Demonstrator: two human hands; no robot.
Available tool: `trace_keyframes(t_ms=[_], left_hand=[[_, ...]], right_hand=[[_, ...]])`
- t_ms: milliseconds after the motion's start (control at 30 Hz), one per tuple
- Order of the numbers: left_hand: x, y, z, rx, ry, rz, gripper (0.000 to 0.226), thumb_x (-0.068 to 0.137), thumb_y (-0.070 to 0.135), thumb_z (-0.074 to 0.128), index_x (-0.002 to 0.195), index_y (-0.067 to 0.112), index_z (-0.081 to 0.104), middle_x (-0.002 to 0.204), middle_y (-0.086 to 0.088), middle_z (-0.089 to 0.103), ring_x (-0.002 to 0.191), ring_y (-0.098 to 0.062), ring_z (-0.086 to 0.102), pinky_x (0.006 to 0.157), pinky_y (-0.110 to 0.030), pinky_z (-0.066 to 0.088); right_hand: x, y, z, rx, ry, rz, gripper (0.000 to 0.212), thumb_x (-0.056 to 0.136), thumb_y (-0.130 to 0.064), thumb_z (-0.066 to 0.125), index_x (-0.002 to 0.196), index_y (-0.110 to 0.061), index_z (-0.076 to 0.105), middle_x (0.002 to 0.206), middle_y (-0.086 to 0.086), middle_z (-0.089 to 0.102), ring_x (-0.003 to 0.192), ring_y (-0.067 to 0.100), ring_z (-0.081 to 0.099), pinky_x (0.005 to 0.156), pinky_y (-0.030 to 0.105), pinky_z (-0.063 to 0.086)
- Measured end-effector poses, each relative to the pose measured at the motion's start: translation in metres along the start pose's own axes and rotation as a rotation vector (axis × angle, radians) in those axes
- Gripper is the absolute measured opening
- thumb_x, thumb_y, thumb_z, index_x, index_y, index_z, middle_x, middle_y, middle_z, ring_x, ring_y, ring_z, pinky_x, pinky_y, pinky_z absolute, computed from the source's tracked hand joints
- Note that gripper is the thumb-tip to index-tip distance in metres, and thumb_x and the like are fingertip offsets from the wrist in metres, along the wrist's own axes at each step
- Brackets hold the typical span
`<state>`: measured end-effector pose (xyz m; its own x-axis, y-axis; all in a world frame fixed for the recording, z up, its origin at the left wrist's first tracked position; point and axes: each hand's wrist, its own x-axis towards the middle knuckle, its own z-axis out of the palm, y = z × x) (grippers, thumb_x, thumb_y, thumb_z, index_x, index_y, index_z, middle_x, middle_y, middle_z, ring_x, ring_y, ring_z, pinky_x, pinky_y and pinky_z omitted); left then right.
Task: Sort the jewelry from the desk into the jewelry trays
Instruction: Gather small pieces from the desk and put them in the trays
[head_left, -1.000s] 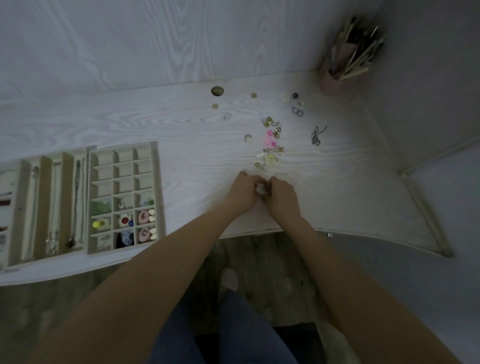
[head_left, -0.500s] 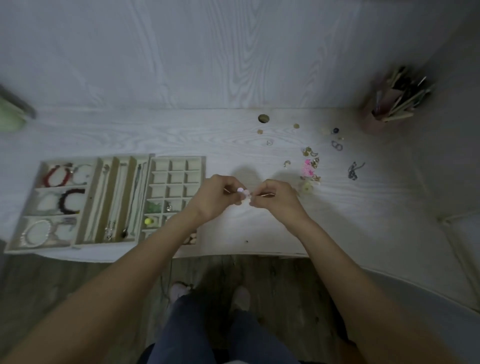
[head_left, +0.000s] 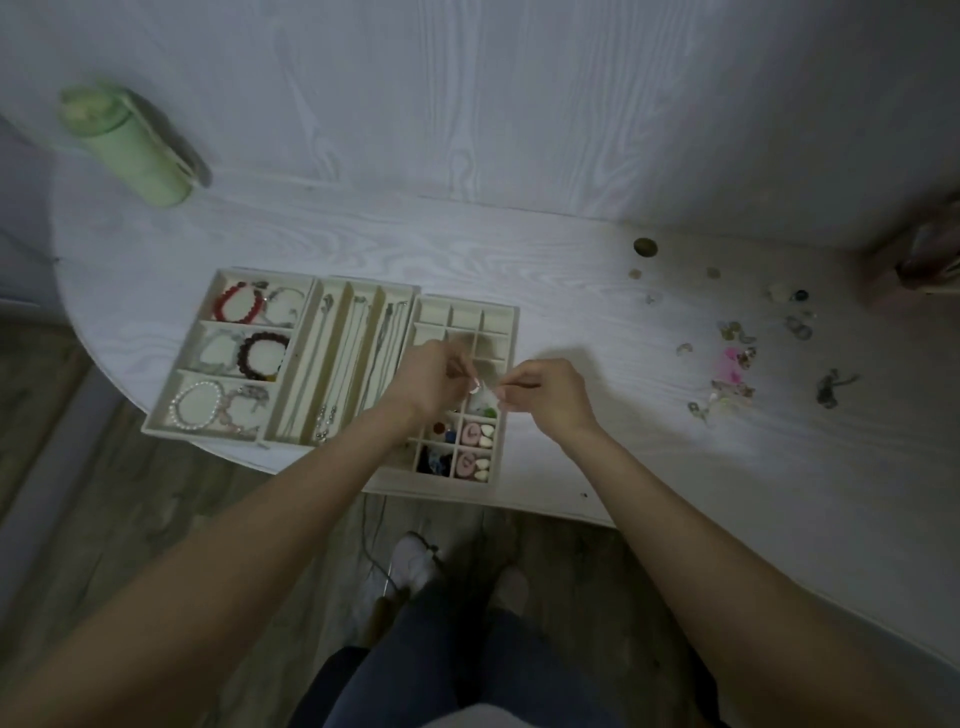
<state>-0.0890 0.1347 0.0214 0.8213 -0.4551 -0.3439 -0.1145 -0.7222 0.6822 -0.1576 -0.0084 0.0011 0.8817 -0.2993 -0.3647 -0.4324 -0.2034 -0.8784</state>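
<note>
Over tray (head_left: 506, 332) — earring (head_left: 480, 388) crosswise between hands (head_left: 488, 387).

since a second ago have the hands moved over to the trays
Yes. The left hand and right hand were beside the loose jewelry pile and are now leftward, over the grid tray, pinching a small white piece.

Both forearms bare, extended forward and converging toward centre. Left hand (head_left: 428, 378): back facing up, fingers curled inward with tips pinched together at its right side. Right hand (head_left: 545, 395): back up, fingers curled, tips pinched toward the left hand. Fingertips of the two hands near, apart.
</note>
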Motion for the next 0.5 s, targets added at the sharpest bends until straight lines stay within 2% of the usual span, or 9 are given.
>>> trace_keyframes(t_ms=[67,133,267,333,433,500], left_hand=[[0.005,-0.004,0.003,0.03,0.002,-0.02,0.005,0.084,0.004,0.066,0.085,0.006,0.07,0.088,-0.011,0.071,0.08,-0.017,0.063,0.07,-0.018,0.046],[0.009,-0.008,0.006,0.065,0.009,-0.025,0.006,0.084,0.006,0.066,0.085,0.007,0.072,0.088,-0.011,0.072,0.084,-0.021,0.066,0.073,-0.022,0.047],[0.014,-0.015,0.012,0.097,0.004,-0.029,0.009,0.086,0.006,0.062,0.088,0.008,0.07,0.089,-0.011,0.07,0.082,-0.02,0.064,0.071,-0.024,0.047],[0.015,-0.018,0.014,0.105,-0.011,-0.022,0.01,0.086,0.005,0.059,0.087,0.01,0.068,0.089,-0.011,0.069,0.082,-0.022,0.064,0.071,-0.026,0.049],[0.011,-0.021,0.018,0.184,-0.02,0.008,0.014,0.086,0.003,0.056,0.087,0.011,0.068,0.094,-0.01,0.068,0.084,-0.024,0.064,0.072,-0.034,0.054],[0.009,-0.022,0.02,0.254,0.005,0.046,0.014,0.087,0.005,0.056,0.089,0.011,0.069,0.101,-0.008,0.064,0.089,-0.024,0.062,0.071,-0.033,0.052]], right_hand=[[0.002,0.003,0.005,-0.106,0.018,-0.002,0.01,0.077,-0.003,0.075,0.088,-0.003,0.074,0.089,0.012,0.072,0.079,0.013,0.064,0.077,0.02,0.049],[0.005,0.006,0.008,-0.179,0.013,0.01,0.015,0.078,-0.004,0.074,0.093,-0.002,0.074,0.096,0.011,0.072,0.085,0.011,0.061,0.077,0.017,0.044],[0.009,0.012,0.015,-0.295,0.026,-0.035,0.015,0.083,-0.003,0.069,0.098,-0.002,0.071,0.1,0.013,0.07,0.094,0.017,0.064,0.085,0.021,0.048],[0.008,0.014,0.018,-0.353,0.063,-0.087,0.012,0.086,-0.002,0.066,0.097,-0.004,0.065,0.097,0.013,0.069,0.093,0.021,0.064,0.08,0.024,0.049],[0.009,0.017,0.024,-0.488,0.089,-0.162,0.003,0.087,-0.005,0.064,0.087,-0.007,0.062,0.089,0.01,0.066,0.085,0.023,0.063,0.074,0.036,0.052],[0.007,0.018,0.027,-0.593,0.092,-0.178,0.002,0.088,-0.008,0.063,0.088,-0.007,0.064,0.096,0.006,0.059,0.088,0.019,0.057,0.069,0.031,0.046]])
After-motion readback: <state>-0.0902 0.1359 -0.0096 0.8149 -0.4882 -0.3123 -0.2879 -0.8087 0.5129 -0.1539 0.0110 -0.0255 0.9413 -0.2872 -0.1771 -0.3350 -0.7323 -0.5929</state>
